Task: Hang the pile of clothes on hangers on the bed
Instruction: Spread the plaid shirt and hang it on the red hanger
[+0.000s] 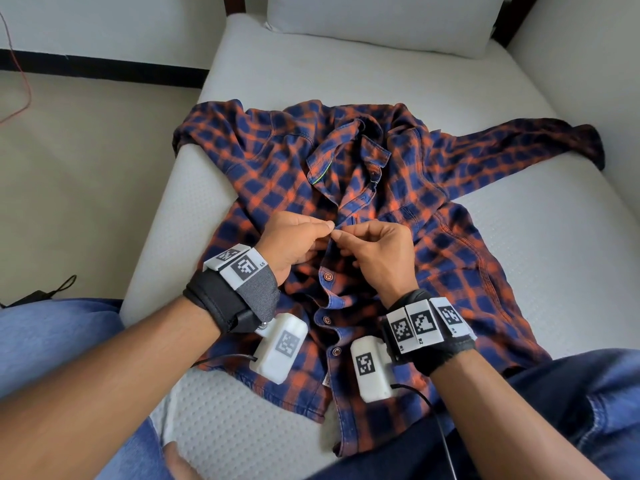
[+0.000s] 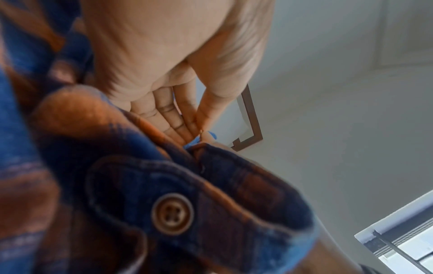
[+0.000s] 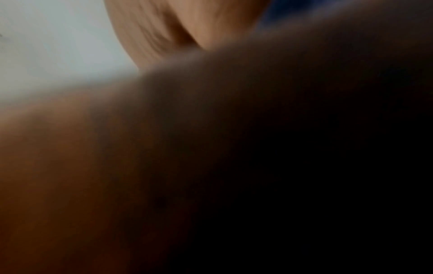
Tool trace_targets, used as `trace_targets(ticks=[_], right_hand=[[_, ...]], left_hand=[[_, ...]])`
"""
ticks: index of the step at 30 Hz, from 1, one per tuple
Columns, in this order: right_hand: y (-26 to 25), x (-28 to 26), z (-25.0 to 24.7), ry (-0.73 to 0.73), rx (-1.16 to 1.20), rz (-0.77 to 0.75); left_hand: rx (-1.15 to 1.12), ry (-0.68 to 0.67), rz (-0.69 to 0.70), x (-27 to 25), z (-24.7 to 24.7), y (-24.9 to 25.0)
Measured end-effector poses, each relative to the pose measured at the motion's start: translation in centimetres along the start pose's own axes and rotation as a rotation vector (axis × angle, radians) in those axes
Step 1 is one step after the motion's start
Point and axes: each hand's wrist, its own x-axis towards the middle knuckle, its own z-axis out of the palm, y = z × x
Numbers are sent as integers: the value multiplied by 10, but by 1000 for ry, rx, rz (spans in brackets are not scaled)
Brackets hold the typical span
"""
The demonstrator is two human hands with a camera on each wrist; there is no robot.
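An orange-and-navy checked button-up shirt (image 1: 363, 209) lies face up across the white mattress (image 1: 540, 244), collar at the far end, hem at the near end by the person's knees. Its button placket runs near to far, straight between the two hands. The left hand (image 1: 294, 242) and the right hand (image 1: 375, 254) meet over that line about mid-chest, equally close, each pinching the placket edge with thumb and fingertips. I judge they are working a button there; the brown buttons (image 1: 328, 277) nearer the hem show plainly. No hanger is in sight. The left wrist view shows the fingers (image 2: 173, 120) nipping cloth and one button close up; the right wrist view is dark blur.
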Motion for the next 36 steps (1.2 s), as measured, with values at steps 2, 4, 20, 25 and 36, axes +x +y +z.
trace_targets(ticks=[2, 4, 20, 25, 36], right_hand=[[2, -1, 0, 17, -26, -16], [3, -1, 2, 23, -62, -52], [-14, -5, -5, -71, 121, 65], [-21, -3, -13, -222, 276, 230], [-41, -1, -22, -272, 60, 279]], left_hand=[[43, -13, 50, -1, 0, -2], [118, 4, 114, -1, -1, -6], [238, 23, 210, 4, -5, 4], [288, -99, 178, 2, -10, 11], [817, -234, 292, -23, -20, 22]])
